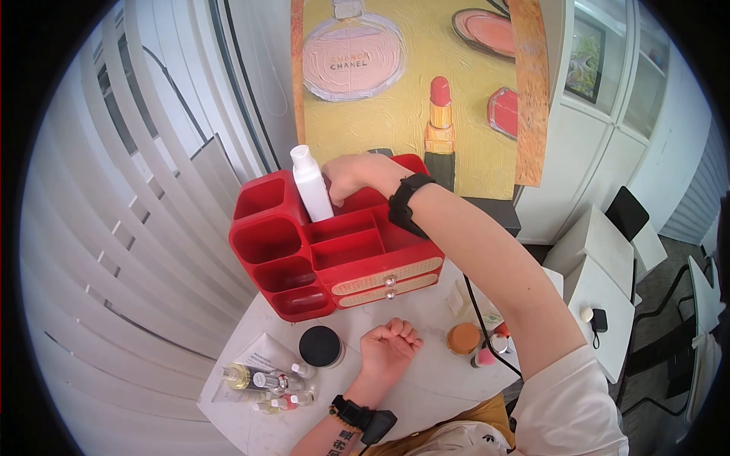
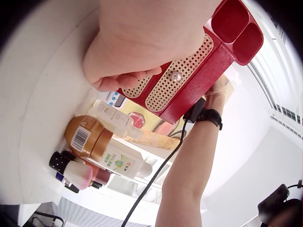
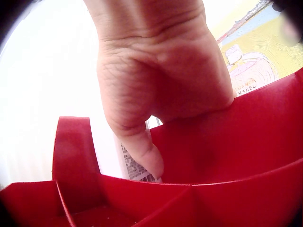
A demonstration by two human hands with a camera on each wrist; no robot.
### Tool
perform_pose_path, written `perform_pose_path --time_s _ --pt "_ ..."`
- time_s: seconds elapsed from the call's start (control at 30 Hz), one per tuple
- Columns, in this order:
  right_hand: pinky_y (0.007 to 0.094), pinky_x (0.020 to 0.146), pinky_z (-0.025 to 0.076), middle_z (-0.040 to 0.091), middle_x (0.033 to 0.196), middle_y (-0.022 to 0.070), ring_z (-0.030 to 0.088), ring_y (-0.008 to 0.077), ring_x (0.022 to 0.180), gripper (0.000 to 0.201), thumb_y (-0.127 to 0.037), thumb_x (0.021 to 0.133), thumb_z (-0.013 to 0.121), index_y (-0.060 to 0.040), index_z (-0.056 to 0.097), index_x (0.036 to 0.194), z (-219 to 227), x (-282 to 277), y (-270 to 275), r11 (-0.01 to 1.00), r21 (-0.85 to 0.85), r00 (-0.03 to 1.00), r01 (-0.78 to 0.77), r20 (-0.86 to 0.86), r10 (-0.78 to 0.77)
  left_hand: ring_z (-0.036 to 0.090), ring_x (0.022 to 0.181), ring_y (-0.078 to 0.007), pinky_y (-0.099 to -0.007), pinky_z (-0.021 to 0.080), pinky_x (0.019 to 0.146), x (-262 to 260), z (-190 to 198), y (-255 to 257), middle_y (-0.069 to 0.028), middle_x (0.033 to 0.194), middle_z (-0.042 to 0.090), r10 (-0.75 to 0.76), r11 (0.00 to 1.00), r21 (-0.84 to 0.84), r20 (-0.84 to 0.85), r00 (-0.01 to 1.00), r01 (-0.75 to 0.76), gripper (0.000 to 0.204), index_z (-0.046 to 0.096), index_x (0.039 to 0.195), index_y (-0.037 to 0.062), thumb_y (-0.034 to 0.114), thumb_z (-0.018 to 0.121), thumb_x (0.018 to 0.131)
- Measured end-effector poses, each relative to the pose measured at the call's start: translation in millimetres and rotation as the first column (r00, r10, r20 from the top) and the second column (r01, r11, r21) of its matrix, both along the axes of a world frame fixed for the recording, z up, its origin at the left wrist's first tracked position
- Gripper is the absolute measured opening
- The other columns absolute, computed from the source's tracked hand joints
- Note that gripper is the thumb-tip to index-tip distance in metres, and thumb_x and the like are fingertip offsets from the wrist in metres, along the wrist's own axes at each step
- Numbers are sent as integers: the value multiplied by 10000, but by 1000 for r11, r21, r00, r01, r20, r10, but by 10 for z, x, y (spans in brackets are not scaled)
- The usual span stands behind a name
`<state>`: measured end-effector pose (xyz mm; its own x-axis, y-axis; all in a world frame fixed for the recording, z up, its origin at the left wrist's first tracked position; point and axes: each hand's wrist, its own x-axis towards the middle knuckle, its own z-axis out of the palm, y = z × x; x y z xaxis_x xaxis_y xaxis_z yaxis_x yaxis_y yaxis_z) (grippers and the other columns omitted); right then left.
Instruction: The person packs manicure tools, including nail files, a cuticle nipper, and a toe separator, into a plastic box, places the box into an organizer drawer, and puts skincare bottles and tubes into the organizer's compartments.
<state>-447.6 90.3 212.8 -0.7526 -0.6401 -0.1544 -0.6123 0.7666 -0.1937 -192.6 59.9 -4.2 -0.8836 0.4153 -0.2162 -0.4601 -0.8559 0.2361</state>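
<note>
A smooth white plastic bottle (image 1: 313, 190), cylindrical with a narrower cap, stood at the rear of the glossy red organizer (image 1: 266, 219), its lower part hidden by the compartment walls; whether its base touched the floor could not be told. The right hand (image 1: 357, 176) grasped it, the thumb against the side that bore fine dark print, while the other fingers were mostly hidden. In the head view the bottle lay just to the left of that hand, touching it.

The organizer had rounded, deep compartments along its left side and thin straight dividers in the middle. Its two drawers (image 1: 388, 285) had cream fronts with rounded ends, pierced by a close grid of small holes, and clear, shiny round knobs (image 2: 176, 76).

The left hand (image 1: 389, 351) rested palm up on the white bench (image 1: 422, 391), faintly veined like marble, its fingers loosely curled and holding nothing. It lay in front of the organizer, well apart from the bottle. To its left stood a squat jar (image 1: 321, 346) with a flat black lid, and beyond it a soft grey-white tube (image 1: 268, 352) among small clear bottles (image 1: 277, 384). To its right were a glossy orange-brown container (image 1: 463, 339) and a fluffy pink-tipped brush (image 2: 78, 174). Behind the organizer, a thickly textured painting (image 1: 380, 114) showed a round perfume bottle and a lipstick.
</note>
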Motion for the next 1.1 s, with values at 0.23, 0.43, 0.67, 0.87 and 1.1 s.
perform_pose_path --time_s 0.23,0.43,0.67,0.87,1.1 --pt "426 952 485 701 1201 160 645 331 1148 583 -188 697 751 -65 655 1258 -19 -15 -3 1000 -5 1000 7 -5 -7 428 799 -205 -361 384 814 13 51 11 -38 792 441 38 999 16 5 999 -38 79 456 784 94 144 513 760" --pt "425 946 492 697 1204 168 644 337 1146 601 -201 694 757 -47 644 1263 -30 -39 -14 1000 1 1000 4 3 -4 476 823 -180 -323 418 792 32 74 13 -23 854 467 30 997 -70 -10 999 -31 204 469 817 108 -63 545 736" --pt "428 946 495 698 1199 170 644 340 1143 598 -200 697 755 -36 638 1260 7 1 10 1000 -13 1000 -1 18 1 516 862 -157 -307 438 760 32 17 25 3 883 495 15 996 -84 -79 997 -22 344 494 834 134 -192 551 744" --pt "422 951 500 695 1198 182 645 343 1139 593 -199 703 752 -26 639 1258 20 10 16 1000 -13 1000 -17 20 17 515 857 -154 -310 445 755 26 9 21 3 885 497 25 995 -92 -78 997 -32 341 494 832 134 -192 548 748" --pt "418 952 503 693 1200 192 645 344 1141 593 -196 707 748 -17 636 1261 -3 -11 7 1000 -12 1000 -24 16 24 511 855 -156 -302 440 748 29 8 19 2 891 499 31 995 -93 -76 997 -38 347 493 831 132 -201 519 736"
